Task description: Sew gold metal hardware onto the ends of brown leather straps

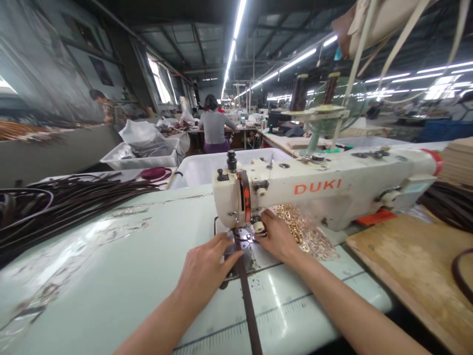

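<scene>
A dark brown leather strap (pixel 248 305) runs from the table's front edge up to the needle area of a white sewing machine (pixel 273 180). My left hand (pixel 205 264) lies left of the needle, its thumb and fingers closed on the strap at the lit needle plate (pixel 247 239). Close to the presser foot on the other side is my right hand (pixel 277 234), with fingers bent together; whatever they pinch is hidden. Behind the right wrist, a clear plastic bag (pixel 318 241) holds gold-coloured metal hardware (pixel 290 219).
Many dark straps (pixel 74 202) are heaped at the left, near a maroon coil (pixel 153 173). A white bin (pixel 195 162) stands behind the machine. To the right lies a wooden board (pixel 410 266). Another person (pixel 216 123) sits farther back, and one more is at the left.
</scene>
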{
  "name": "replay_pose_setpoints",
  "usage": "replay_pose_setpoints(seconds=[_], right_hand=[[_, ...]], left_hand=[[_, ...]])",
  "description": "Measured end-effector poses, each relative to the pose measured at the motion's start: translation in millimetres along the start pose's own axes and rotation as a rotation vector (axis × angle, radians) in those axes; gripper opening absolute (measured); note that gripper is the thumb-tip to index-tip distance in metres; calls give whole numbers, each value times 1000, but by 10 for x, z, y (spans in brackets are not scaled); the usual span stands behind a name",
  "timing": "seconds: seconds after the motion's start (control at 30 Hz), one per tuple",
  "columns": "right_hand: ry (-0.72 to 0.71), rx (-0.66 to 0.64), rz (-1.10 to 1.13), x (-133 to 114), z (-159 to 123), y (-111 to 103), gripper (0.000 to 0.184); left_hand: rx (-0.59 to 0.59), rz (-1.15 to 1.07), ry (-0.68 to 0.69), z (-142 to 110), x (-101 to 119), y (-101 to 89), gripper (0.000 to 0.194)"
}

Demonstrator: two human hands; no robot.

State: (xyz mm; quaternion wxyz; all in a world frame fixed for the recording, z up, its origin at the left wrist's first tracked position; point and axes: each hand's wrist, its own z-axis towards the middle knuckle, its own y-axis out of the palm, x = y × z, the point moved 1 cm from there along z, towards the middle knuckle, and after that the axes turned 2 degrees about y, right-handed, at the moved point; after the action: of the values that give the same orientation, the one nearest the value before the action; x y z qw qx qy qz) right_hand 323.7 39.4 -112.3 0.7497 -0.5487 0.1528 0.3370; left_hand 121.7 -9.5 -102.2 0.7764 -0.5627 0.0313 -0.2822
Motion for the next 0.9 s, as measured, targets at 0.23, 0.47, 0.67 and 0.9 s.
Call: replay_pose_setpoints(seconds=[0.23,0.47,0.67,0.9], right_hand=[[45,-161,260,97,-115,-359,20],[121,-120,190,35,-168,-184,6],[102,-154,37,54,-348,-327,16],[108,-116,-66,137,-471,-527,21]], left_hand=[[-136,43,121,-409,-21,-54,31],[-186,269,414,-497,25,231,65],[-164,342,464,-584,22,284,66],[-120,432,408,-1138,-105,66,67]])
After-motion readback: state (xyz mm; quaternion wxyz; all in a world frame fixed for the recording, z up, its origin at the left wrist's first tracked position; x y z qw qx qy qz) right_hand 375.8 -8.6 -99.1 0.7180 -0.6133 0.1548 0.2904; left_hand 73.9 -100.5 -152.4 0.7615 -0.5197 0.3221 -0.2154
